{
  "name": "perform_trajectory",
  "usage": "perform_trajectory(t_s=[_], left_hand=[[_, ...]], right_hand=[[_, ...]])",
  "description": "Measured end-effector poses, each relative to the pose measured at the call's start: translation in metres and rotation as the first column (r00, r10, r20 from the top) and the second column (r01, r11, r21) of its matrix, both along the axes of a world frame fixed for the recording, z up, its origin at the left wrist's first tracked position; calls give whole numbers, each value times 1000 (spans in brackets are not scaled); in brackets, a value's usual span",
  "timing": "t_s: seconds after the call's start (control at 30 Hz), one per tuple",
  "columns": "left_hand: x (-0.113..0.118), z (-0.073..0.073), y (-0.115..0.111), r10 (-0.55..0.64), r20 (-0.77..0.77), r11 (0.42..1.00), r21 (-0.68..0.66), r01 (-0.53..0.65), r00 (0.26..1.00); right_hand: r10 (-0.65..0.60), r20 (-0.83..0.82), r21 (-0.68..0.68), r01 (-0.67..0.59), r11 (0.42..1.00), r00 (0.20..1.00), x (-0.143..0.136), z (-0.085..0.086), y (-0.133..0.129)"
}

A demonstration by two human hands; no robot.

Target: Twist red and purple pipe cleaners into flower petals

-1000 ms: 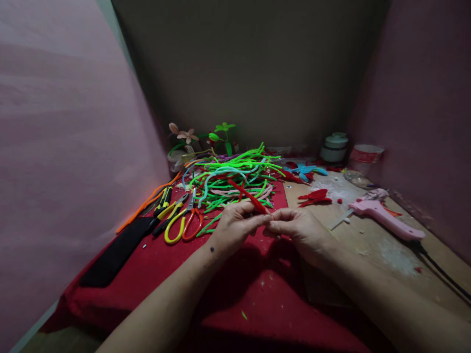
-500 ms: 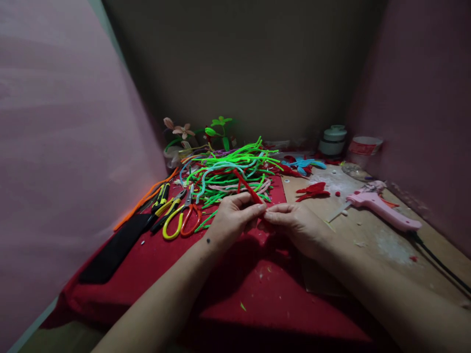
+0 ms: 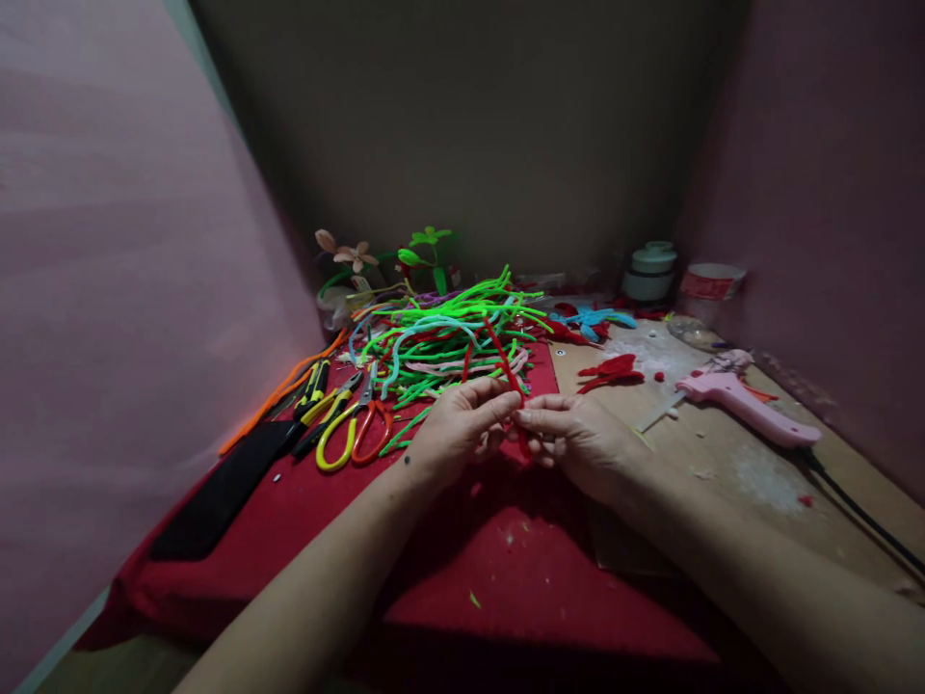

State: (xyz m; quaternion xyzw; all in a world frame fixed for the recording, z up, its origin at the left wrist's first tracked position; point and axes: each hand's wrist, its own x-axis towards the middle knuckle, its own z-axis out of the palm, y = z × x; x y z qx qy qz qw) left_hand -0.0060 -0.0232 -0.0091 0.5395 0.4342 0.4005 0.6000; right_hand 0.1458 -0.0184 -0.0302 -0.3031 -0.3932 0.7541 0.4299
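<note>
My left hand (image 3: 473, 416) and my right hand (image 3: 560, 429) meet above the red cloth (image 3: 462, 588), fingertips nearly touching. Both pinch a red fuzzy stem (image 3: 504, 355); its upper part slants up and left past my fingers, and a short red end hangs below them. Some fingers curl behind and are partly hidden. Just beyond my hands lies a heap of green, light blue, pink and red fuzzy stems (image 3: 462, 313).
Scissors (image 3: 337, 443), pliers (image 3: 318, 410) and a black case (image 3: 217, 496) lie at left. At right, a board (image 3: 694, 482) bears a pink glue gun (image 3: 752, 410) and red pieces (image 3: 613, 370). Fuzzy flowers (image 3: 356, 256), a jar (image 3: 650, 273) and a cup (image 3: 712, 284) stand behind.
The red stem has turned more upright between my fingers, and its lower end now shows beneath them. The view has shifted slightly.
</note>
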Motion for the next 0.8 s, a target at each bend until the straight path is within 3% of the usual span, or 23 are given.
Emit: perform_trajectory(t_s=[0.2, 0.43, 0.8], left_hand=[[1, -4, 1, -109, 137, 984, -124, 127, 985], [10, -10, 1, -97, 211, 986, -115, 124, 973], [17, -11, -7, -47, 137, 998, -36, 53, 989]], right_hand=[[-190, -68, -69, 185, 980, 979, 2, 5, 3], [-206, -79, -54, 202, 978, 975, 1, 1, 2], [-187, -82, -59, 183, 981, 979, -1, 0, 3]])
